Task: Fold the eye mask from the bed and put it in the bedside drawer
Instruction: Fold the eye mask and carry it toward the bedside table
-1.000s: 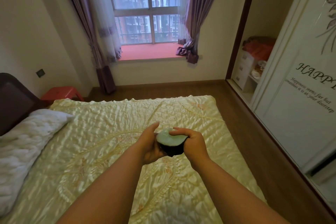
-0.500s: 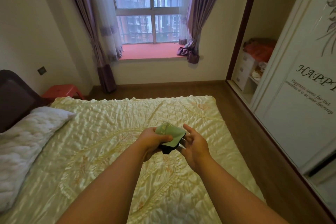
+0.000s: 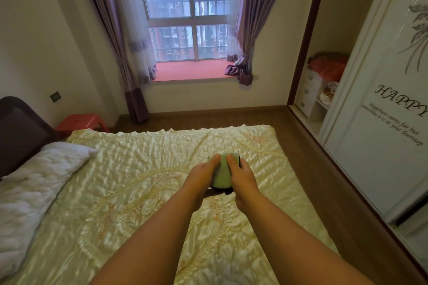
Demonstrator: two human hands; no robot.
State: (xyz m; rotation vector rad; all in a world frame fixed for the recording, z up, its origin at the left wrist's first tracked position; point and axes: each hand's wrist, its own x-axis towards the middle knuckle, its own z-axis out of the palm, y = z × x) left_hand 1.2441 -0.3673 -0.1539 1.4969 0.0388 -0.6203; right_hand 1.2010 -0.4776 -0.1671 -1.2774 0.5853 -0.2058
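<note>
Both hands grip the folded pale-green eye mask with black backing [image 3: 221, 174] above the quilted cream satin bed [image 3: 139, 180]: left hand [image 3: 203, 174] and right hand [image 3: 243, 177] fingers pressed together, thumbs on top

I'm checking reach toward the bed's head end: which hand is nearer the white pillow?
Left. The left hand grips the eye mask on its pillow side; the right hand grips the far side.

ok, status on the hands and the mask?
Left hand and right hand both shut on the mask, folded, green side up. Held over the bed. No drawer in view. Nothing in the way.
</note>
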